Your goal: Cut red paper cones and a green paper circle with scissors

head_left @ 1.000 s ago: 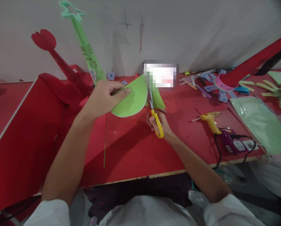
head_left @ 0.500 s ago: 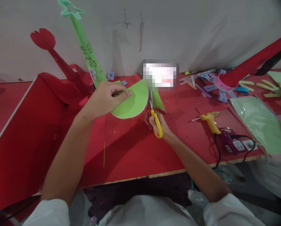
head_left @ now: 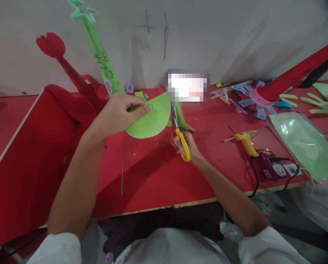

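My left hand (head_left: 125,112) pinches a bright green sheet (head_left: 153,123), thumb on top, fingers hidden beneath. The sheet has a smoothly rounded lower edge and hangs above the red table. My right hand (head_left: 184,143) grips a pair of yellow-handled scissors (head_left: 183,146), their blades pointing away from me along the sheet's right edge. Just beyond the blades lies another green piece (head_left: 181,119), partly hidden. Blurred pixels cover the area past the scissor tips, so I cannot tell whether the blades are closed.
A yellow glue gun (head_left: 245,141) lies right, beside a purple box (head_left: 271,165) and a cable. Further right is a green sheet pack in clear plastic (head_left: 304,143). A red board (head_left: 29,165) stands left. Decorated green (head_left: 100,58) and red (head_left: 304,75) tubes rise near the wall.
My left hand and the green sheet have shifted slightly left, away from the scissors. My right hand has barely moved. Another person's hand at the far right edge has gone from view.
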Motion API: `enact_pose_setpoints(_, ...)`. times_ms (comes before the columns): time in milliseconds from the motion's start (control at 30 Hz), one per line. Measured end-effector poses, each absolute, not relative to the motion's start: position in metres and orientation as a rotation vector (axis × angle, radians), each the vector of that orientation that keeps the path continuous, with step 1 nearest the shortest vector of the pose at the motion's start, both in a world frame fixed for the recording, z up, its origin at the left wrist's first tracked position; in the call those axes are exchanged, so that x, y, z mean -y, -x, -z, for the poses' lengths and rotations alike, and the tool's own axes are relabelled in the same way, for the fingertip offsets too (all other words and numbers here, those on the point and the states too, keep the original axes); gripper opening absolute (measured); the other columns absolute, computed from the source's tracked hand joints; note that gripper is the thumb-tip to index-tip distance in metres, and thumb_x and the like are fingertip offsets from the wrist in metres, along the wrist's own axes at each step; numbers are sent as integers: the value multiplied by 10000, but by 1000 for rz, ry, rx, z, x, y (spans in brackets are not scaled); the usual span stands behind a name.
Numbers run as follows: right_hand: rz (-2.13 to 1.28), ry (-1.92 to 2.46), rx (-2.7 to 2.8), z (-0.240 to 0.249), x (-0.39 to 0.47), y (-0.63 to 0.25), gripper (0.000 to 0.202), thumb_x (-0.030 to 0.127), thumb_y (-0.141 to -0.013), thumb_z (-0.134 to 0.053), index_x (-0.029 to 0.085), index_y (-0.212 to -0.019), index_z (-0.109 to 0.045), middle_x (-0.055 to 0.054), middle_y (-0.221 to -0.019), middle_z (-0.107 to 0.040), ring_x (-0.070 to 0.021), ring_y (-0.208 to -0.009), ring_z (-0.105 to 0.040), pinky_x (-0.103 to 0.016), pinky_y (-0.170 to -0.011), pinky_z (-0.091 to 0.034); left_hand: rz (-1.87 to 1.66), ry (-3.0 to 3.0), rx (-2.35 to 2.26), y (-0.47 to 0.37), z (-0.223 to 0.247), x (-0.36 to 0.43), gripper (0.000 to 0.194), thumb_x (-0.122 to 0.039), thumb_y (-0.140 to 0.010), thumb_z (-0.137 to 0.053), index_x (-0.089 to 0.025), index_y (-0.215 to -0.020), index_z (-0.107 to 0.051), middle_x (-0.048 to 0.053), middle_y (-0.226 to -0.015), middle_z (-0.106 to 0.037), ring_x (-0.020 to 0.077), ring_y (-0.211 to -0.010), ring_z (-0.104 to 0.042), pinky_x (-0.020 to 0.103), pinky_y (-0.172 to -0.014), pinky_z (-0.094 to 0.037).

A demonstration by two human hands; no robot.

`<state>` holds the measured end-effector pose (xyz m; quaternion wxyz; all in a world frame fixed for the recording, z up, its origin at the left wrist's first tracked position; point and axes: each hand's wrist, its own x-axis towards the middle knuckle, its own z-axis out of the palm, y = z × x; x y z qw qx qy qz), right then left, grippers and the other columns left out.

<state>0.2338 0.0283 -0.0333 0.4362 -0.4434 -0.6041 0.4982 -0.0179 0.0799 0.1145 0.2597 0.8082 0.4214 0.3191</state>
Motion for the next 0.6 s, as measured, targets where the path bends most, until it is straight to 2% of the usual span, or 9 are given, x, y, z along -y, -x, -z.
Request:
enact_pose_setpoints(233,-1275,1115,1509,39,-29,-237,782,1032,-772,-643,272,-743,-460,49,-578,-444,-121,-465,-425,-276,-405,-344,-779,-2228,-1153,30,-119,-83,580,-480,-952,-705,-203,-587,-351,-23,-590,-240,105,-545,-224,332,-492,-148)
enact_pose_setpoints(367,-1282,1114,1543,40,-28,-237,773,1018,-794,-635,262,-761,-473,47,-584,-475,-115,-457,-443,-265,-410,-350,-761,-2214,-1176,37,-121,-84,565,-449,-942,-742,-201,-574,-392,-26,-583,-244,92,-540,-226,326,-465,-132)
enact_pose_setpoints(533,-1227,1127,1611,42,-27,-237,699,909,-922,-608,244,-745,-484,21,-576,-520,-113,-461,-479,-261,-439,-345,-703,-2165,-1243,44,-121,-82,473,-355,-934,-784,-202,-604,-483,-47,-595,-292,86,-582,-250,316,-520,-170)
enact_pose_setpoints(600,-1215,1144,1630,43,-28,-237,669,869,-931,-635,241,-753,-491,22,-575,-535,-111,-464,-491,-253,-453,-350,-842,-2130,-1277,47,-120,-81,458,-322,-878,-848,-196,-601,-506,-66,-579,-322,69,-568,-265,298,-537,-185)
